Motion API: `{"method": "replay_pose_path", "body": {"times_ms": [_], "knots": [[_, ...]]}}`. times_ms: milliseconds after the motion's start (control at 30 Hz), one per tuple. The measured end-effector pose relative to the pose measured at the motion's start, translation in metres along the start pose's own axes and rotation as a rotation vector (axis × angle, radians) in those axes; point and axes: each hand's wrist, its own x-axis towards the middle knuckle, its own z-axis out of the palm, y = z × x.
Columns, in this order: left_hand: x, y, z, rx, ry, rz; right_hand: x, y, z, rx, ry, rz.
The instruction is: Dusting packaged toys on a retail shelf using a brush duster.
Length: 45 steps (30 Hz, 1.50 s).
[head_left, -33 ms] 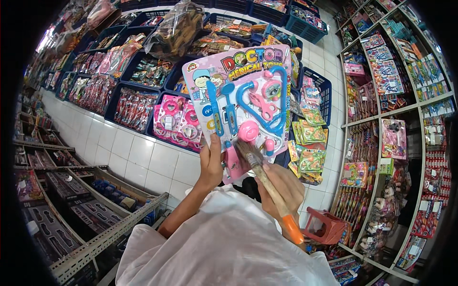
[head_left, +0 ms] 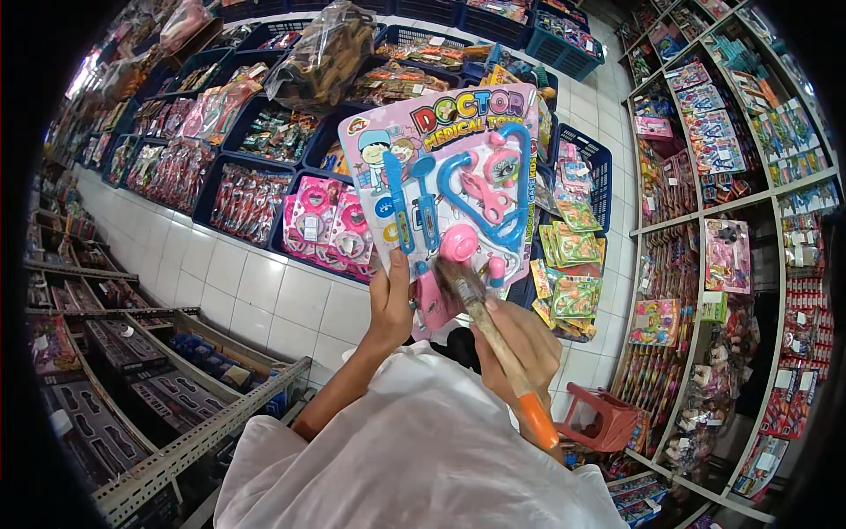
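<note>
My left hand [head_left: 388,309] grips the lower left edge of a toy doctor set [head_left: 423,128] on a pink printed card, its thumb lying on the front. Under the clear cover are a blue and pink stethoscope [head_left: 458,181], pink scissors [head_left: 485,198], slim blue tools [head_left: 426,207] and other pink pieces. My right hand [head_left: 520,344] is closed around a paintbrush [head_left: 504,350] with a worn wooden handle and an orange end. The brush's dark bristles rest against the lower part of the pack, beside the round pink piece.
Blue crates [head_left: 244,198] full of packaged toys stand ahead on the white tiled floor [head_left: 304,304]. Stocked shelves [head_left: 701,212] rise on the right, with a red plastic stool [head_left: 599,419] near them. Low metal racks [head_left: 203,432] with boxed goods flank me on the left.
The brush and my right hand have shifted very slightly to the left. The pack and my left hand are almost where they were.
</note>
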Motion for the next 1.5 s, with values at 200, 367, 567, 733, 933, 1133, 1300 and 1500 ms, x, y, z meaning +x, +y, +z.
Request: {"method": "replay_pose_path", "body": {"times_ms": [200, 367, 567, 733, 933, 1133, 1300, 1500], "knots": [[0.000, -0.008, -0.004, 0.015, 0.004, 0.017, 0.001, 0.003, -0.004, -0.041, -0.016, 0.111], [-0.004, -0.002, -0.003, -0.037, -0.117, 0.022, -0.001, -0.002, -0.002, 0.050, -0.069, 0.315], [-0.004, -0.006, 0.001, -0.075, 0.083, 0.031, -0.003, -0.009, 0.002, 0.123, 0.020, 0.377], [-0.005, -0.003, 0.004, -0.135, 0.151, 0.011, -0.011, -0.007, 0.006, 0.170, 0.086, 0.475], [-0.009, 0.007, 0.002, -0.094, 0.026, 0.018, -0.009, -0.006, 0.008, 0.218, 0.089, 0.438], [-0.008, -0.010, -0.004, -0.034, -0.007, 0.039, 0.000, -0.007, 0.001, 0.200, -0.001, 0.403], [-0.007, -0.003, -0.002, -0.079, 0.136, -0.006, -0.014, 0.000, 0.001, 0.155, -0.169, 0.419], [0.000, 0.000, -0.010, -0.041, 0.008, 0.048, -0.017, 0.001, 0.002, 0.190, -0.133, 0.390]]}}
